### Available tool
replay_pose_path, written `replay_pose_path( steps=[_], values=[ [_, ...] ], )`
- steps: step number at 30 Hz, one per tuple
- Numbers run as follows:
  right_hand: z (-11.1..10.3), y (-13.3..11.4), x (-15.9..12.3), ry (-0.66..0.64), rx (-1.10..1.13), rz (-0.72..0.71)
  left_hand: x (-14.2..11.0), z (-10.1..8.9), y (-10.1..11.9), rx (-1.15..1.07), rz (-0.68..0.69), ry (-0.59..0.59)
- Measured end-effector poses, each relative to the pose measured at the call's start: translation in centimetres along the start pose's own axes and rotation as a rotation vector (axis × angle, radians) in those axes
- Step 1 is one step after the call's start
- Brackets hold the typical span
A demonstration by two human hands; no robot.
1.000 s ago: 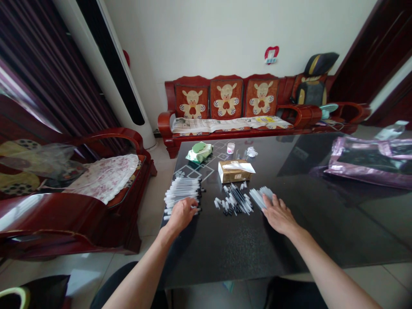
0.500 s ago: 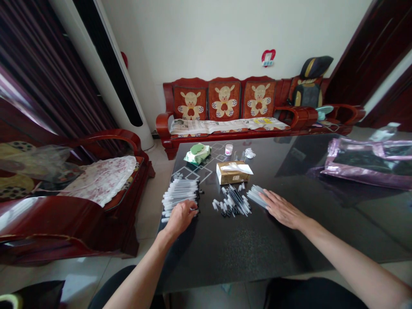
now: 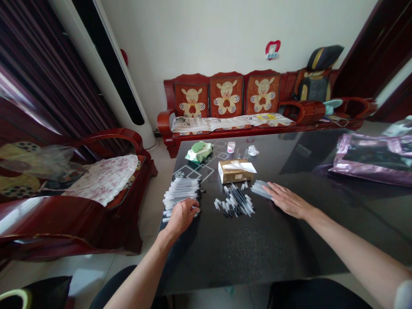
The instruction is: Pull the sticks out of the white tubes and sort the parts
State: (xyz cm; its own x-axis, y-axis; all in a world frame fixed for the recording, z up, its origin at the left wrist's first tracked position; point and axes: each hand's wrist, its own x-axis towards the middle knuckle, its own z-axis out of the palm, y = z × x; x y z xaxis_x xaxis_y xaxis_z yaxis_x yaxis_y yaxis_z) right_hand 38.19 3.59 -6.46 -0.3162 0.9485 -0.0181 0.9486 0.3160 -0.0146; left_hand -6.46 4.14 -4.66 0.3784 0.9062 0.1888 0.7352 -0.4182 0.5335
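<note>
On the black glass table (image 3: pixel 244 253) lies a row of several white pens with black tips (image 3: pixel 180 192). My left hand (image 3: pixel 182 215) rests on the near end of that row, fingers curled over a pen. In the middle sits a loose pile of black refills and small white caps (image 3: pixel 234 201). To its right lies a bundle of clear pen barrels (image 3: pixel 260 188); my right hand (image 3: pixel 286 199) lies flat on it, fingers stretched out.
A brown cardboard box (image 3: pixel 234 171) stands behind the pile. Farther back are a green wipes pack (image 3: pixel 199 151), a small cup (image 3: pixel 231 146) and crumpled paper (image 3: pixel 252 150). A purple plastic bag (image 3: pixel 373 158) lies at right. Red wooden sofas flank the table.
My right hand has slid a little to the right over the clear barrels. My left hand stays on the pen row, fingers curling more. The camera shifted slightly.
</note>
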Motion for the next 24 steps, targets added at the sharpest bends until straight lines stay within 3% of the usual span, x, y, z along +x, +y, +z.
replay_pose_path(
  steps=[8, 14, 24],
  values=[
    [1.0, -0.5, -0.5, 0.086, -0.077, 0.058, 0.0, -0.4, 0.2, -0.004, 0.026, 0.028],
    [1.7, -1.1, -0.3, 0.137, -0.149, 0.022, -0.1, -0.5, 0.5, 0.015, 0.016, 0.035],
    [3.1, 1.7, 0.4, 0.209, -0.215, -0.043, 0.0, -0.4, 0.0, 0.037, 0.006, 0.043]
  ],
)
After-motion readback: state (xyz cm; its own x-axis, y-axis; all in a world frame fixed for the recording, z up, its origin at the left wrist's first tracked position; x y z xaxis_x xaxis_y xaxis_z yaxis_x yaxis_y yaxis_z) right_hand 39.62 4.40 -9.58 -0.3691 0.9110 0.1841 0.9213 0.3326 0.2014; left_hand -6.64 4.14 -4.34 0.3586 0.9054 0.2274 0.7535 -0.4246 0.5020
